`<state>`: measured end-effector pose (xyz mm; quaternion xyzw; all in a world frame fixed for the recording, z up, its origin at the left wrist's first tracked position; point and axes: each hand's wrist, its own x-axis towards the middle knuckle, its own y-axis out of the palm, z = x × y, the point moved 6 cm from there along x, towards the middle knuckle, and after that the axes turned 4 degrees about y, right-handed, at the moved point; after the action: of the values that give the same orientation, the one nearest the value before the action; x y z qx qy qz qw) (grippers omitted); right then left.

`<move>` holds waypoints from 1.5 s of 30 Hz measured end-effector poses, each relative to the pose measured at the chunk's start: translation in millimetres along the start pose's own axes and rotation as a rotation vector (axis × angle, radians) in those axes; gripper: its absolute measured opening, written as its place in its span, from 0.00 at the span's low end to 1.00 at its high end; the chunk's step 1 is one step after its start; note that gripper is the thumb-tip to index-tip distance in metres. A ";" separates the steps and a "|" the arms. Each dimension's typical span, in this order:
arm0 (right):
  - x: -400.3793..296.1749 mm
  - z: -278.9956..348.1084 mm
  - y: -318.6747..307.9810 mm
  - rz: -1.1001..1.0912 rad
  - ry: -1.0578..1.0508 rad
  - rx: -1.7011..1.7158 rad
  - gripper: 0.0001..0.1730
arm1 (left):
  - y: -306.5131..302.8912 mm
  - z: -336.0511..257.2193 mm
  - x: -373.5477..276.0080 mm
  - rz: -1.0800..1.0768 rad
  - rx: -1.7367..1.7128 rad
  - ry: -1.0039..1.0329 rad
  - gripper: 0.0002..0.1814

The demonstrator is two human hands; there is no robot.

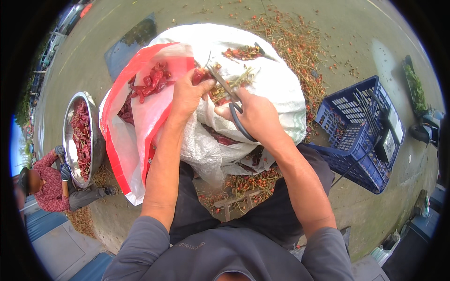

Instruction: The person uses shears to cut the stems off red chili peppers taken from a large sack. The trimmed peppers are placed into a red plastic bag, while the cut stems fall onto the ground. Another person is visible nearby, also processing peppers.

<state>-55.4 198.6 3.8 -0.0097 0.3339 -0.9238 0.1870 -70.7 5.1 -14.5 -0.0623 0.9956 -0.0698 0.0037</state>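
My left hand grips a dried red chili pepper by its body, its stem end toward the blades. In my right hand is a pair of scissors with dark handles, the blades parted beside the pepper. Both hands are above a big white woven sack. Cut stems and pepper scraps lie on the sack's top, and more red peppers show through a gap in its folds. A red-and-white plastic bag stands open at the left, with dried red peppers inside.
A metal basin of peppers stands at the left by a seated person in gloves. Stem litter covers the ground beyond the sack. At the right is a blue plastic crate with a dark device on its rim.
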 end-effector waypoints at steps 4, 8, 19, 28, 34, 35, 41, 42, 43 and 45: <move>-0.1 -0.8 1.4 -0.016 0.010 0.223 0.37 | 0.7 0.4 -0.5 0.026 -0.042 -0.020 0.10; -9.0 0.1 11.3 0.304 0.282 0.753 0.34 | 0.8 -3.9 -3.6 0.062 -0.262 -0.040 0.07; 12.1 -23.0 -45.5 -0.111 0.090 1.273 0.44 | -52.9 32.4 14.4 -0.150 -0.601 0.002 0.12; 14.0 -22.3 -62.7 -0.157 0.100 1.296 0.45 | -49.7 44.9 27.9 -0.527 0.086 -0.097 0.22; 8.8 -29.2 -75.2 -0.233 0.118 1.344 0.43 | 18.1 69.6 74.8 -0.009 1.094 0.014 0.16; 8.0 -29.7 -76.2 -0.244 0.115 1.353 0.43 | 16.4 78.8 75.2 -0.006 1.086 0.002 0.14; 6.4 -27.6 -79.5 -0.251 0.113 1.373 0.43 | -4.1 108.4 68.1 -0.066 0.713 -0.015 0.10; 6.7 -30.0 -79.4 -0.248 0.122 1.373 0.43 | -2.5 103.5 64.7 -0.098 0.672 0.002 0.13; 7.4 -31.3 -78.9 -0.243 0.131 1.373 0.43 | 0.8 100.5 61.1 -0.055 0.800 -0.009 0.14; 8.4 -29.3 -77.1 -0.227 0.122 1.376 0.43 | 4.7 88.9 49.1 0.030 1.054 -0.035 0.17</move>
<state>-93.5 268.1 28.0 0.1279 -0.3200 -0.9381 0.0342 -118.5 -8.7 -103.2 -0.0387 0.8259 -0.5601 0.0522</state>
